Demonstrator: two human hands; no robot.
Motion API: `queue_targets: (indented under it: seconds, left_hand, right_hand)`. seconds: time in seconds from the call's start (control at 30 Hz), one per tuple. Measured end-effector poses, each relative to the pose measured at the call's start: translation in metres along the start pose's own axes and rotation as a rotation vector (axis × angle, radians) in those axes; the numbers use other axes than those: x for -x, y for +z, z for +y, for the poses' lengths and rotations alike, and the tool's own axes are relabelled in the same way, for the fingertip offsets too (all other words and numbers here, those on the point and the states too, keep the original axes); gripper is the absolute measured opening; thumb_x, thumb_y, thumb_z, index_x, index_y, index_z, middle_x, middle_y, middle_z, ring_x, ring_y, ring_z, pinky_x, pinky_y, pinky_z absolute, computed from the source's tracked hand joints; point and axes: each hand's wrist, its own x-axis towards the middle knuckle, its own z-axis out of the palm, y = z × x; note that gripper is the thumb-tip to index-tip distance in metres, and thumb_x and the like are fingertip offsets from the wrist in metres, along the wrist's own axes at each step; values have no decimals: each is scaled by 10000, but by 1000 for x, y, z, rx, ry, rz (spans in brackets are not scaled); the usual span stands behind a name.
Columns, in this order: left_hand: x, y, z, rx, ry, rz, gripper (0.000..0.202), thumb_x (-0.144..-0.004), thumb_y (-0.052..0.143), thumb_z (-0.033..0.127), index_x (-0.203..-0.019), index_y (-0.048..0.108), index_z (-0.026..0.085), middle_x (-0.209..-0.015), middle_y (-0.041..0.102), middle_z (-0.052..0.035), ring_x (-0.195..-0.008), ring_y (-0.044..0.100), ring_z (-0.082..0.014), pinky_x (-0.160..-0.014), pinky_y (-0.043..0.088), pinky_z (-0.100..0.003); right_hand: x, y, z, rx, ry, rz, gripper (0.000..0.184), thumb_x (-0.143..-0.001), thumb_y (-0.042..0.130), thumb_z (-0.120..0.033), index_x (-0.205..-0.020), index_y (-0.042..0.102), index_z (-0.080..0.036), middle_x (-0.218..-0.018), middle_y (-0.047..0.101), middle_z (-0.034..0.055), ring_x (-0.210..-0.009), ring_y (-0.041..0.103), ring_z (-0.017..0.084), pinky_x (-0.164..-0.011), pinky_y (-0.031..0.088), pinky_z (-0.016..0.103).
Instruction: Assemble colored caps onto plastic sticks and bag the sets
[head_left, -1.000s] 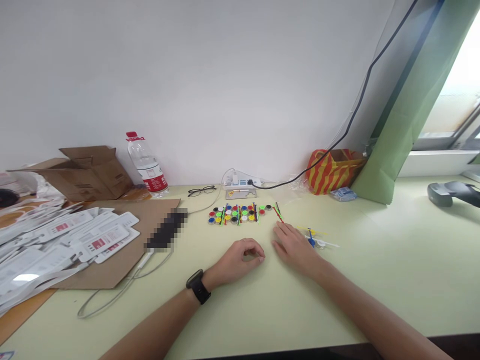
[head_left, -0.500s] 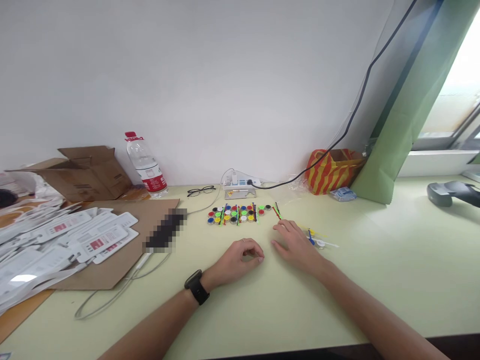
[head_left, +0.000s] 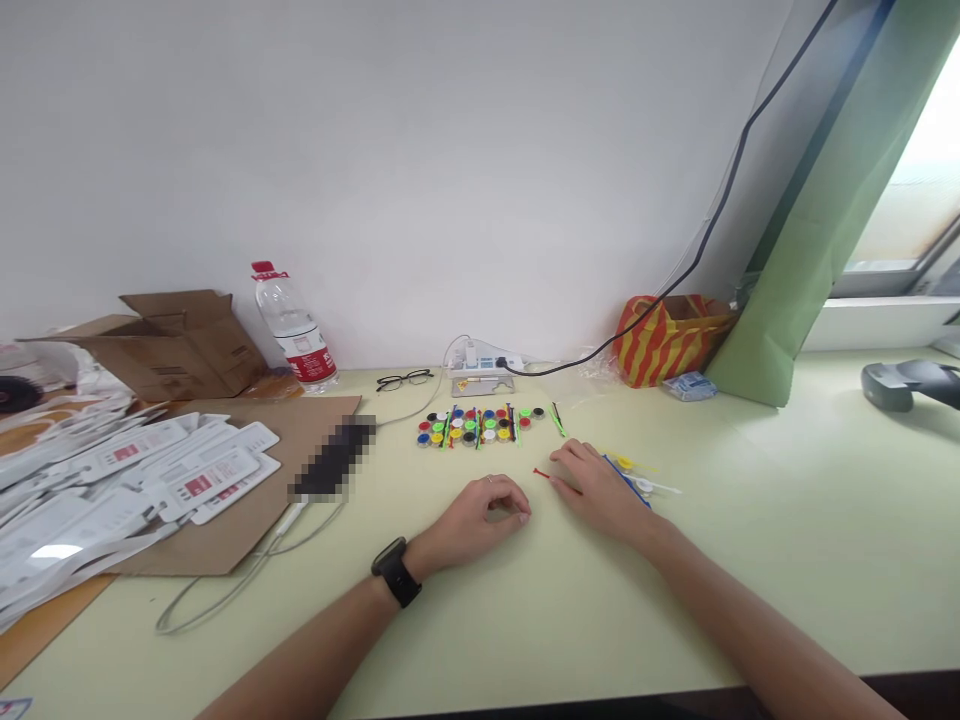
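My left hand (head_left: pixel 480 518), with a black watch on the wrist, rests curled on the pale green table (head_left: pixel 525 620); nothing shows inside it. My right hand (head_left: pixel 596 490) lies just to its right, fingers pinched on a thin red stick (head_left: pixel 544 474) whose tip pokes out to the left. A blue stick (head_left: pixel 628 480) runs along the hand's far side. Beyond both hands sits a block of small coloured round caps with coloured sticks (head_left: pixel 480 426) laid among them. A green stick and a dark stick (head_left: pixel 556 418) lie at the block's right end.
A yellow cap and white pieces (head_left: pixel 637 472) lie right of my hand. Glasses (head_left: pixel 405 380), a power strip (head_left: pixel 484 364), a water bottle (head_left: pixel 292 330), a cardboard box (head_left: pixel 176 345), white packets (head_left: pixel 112 480), a striped bag (head_left: pixel 664 340) and a black device (head_left: pixel 907 382) ring the table.
The red stick has left its place at the right end of the cap block; my right hand has drawn it back toward me. The left hand has stayed put.
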Motion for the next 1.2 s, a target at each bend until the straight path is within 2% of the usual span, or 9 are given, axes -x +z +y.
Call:
queue_targets:
  seconds: [0.1, 0.2, 0.33, 0.47, 0.6, 0.7, 0.87, 1.03, 1.2]
  left_hand:
    - [0, 0, 0, -6, -10, -2, 130, -919, 645, 316, -951, 723, 218, -1061, 698, -66, -979, 635, -206, -883, 524, -334]
    - [0, 0, 2, 7, -1, -7, 122, -923, 641, 306, -951, 723, 221, -1068, 697, -64, -992, 640, -205, -907, 521, -337]
    - [0, 0, 2, 9, 3, -2, 127, -919, 646, 318, -945, 726, 223, -1054, 700, -66, -986, 641, -209, -902, 526, -341]
    - [0, -1, 2, 12, 2, 0, 131, -917, 649, 321, -942, 728, 221, -1064, 698, -67, -994, 645, -210, -902, 529, -339]
    - [0, -1, 2, 22, 4, -6, 126, -918, 651, 321, -941, 726, 223, -1073, 695, -67, -997, 647, -209, -913, 528, -337]
    - [0, -1, 3, 20, 9, -11, 124, -921, 649, 317, -943, 725, 222, -1069, 694, -66, -995, 646, -206, -918, 525, -335]
    - [-1, -1, 3, -1, 4, -14, 119, -925, 641, 302, -945, 725, 221, -1077, 690, -66, -1000, 643, -206, -907, 521, -330]
    - [-1, 1, 2, 17, 10, -14, 111, -924, 643, 292, -947, 727, 223, -1072, 690, -62, -1003, 649, -202, -921, 524, -328]
    - [0, 1, 3, 26, 17, -8, 111, -926, 647, 292, -943, 725, 215, -1072, 683, -65, -979, 655, -196, -928, 530, -331]
  right_hand:
    - [-1, -1, 2, 0, 57, -16, 51, -953, 545, -227, -908, 569, -224, -973, 643, 62, -925, 605, 240, -812, 472, 380]
    - [-1, -5, 4, -16, 95, -15, 95, -921, 568, -228, -836, 529, -219, -910, 632, 48, -861, 594, 222, -764, 453, 357]
    - [0, -8, 7, -85, 104, -65, 161, -917, 480, -151, -773, 493, -220, -858, 622, 35, -826, 581, 200, -727, 435, 323]
    - [-2, -9, 7, -84, 133, -42, 125, -931, 476, -182, -814, 488, -227, -853, 633, 33, -806, 578, 207, -712, 408, 320]
    - [-3, -9, 3, -156, 172, 14, 109, -981, 399, -207, -905, 468, -240, -824, 618, 7, -713, 545, 192, -653, 379, 302]
    - [-4, -5, 3, -221, 127, 74, 132, -958, 383, -162, -905, 476, -238, -842, 608, 9, -737, 553, 192, -670, 405, 303]
    - [-8, 8, 11, -311, 60, 138, 231, -907, 384, -98, -908, 584, -214, -978, 634, 64, -909, 624, 211, -850, 491, 365]
    - [-11, 16, 13, -363, 102, 109, 313, -907, 528, -211, -1201, 633, -187, -1299, 601, 135, -949, 656, 221, -845, 561, 383]
    - [-11, 22, 17, -320, 103, 113, 537, -894, 603, -303, -1414, 559, -176, -1498, 504, 155, -1207, 612, 281, -957, 565, 433]
